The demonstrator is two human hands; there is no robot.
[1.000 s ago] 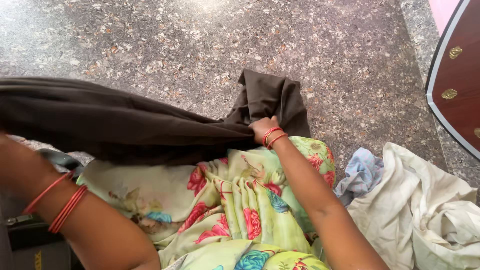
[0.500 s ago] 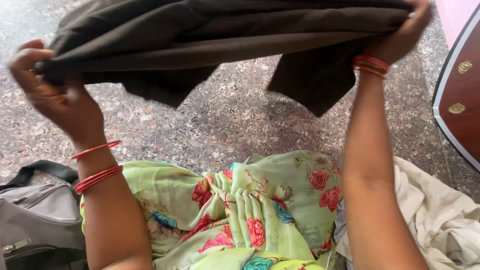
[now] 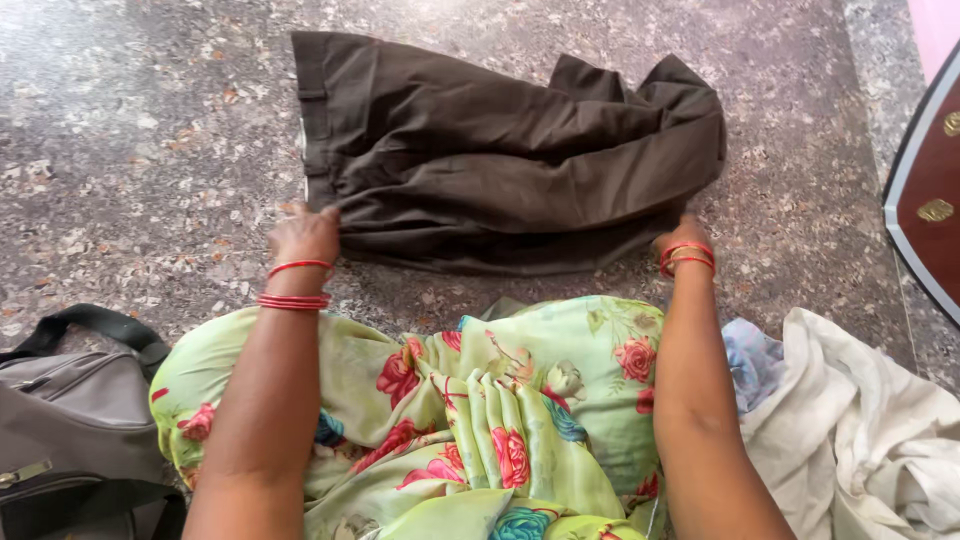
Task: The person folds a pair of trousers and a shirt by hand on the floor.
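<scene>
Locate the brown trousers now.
Head view: brown trousers lie on the stone floor, upper centre, left hand and right hand at their near edge.

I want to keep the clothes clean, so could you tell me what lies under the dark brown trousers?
The dark brown trousers lie flat on the speckled stone floor, which shows all around them. Anything directly beneath is covered by the cloth.

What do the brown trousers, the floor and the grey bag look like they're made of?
Brown trousers: woven cloth, matte, judging by the soft folds and creases; exact fibre unclear. Floor: speckled polished stone, maybe granite or terrazzo, with a faint sheen. Grey bag: likely synthetic fabric, smooth, with a zip and black strap.
</scene>
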